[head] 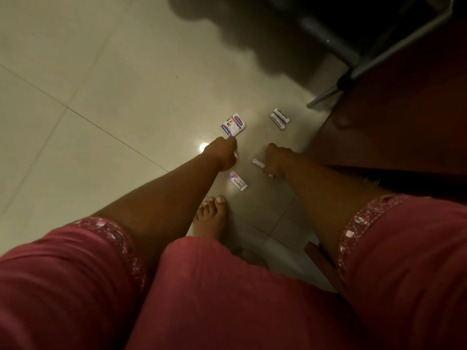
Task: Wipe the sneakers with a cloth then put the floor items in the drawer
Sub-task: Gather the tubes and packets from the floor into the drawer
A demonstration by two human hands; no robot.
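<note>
Small items lie on the pale tiled floor. A white and blue plaster packet is in the middle, and my left hand reaches down with curled fingers that pinch its near corner. My right hand grips a small white cylinder, whose ends stick out on either side of the fist. Two white batteries lie side by side beyond my right hand. A little white box with purple print rests between my forearms, near my bare foot. No sneakers, cloth or drawer are in view.
Dark wooden furniture stands close on the right. A metal chair leg slants down to the floor beside the batteries, with another dark frame behind it. Bare tiles stretch to the left. My pink clothing fills the foreground.
</note>
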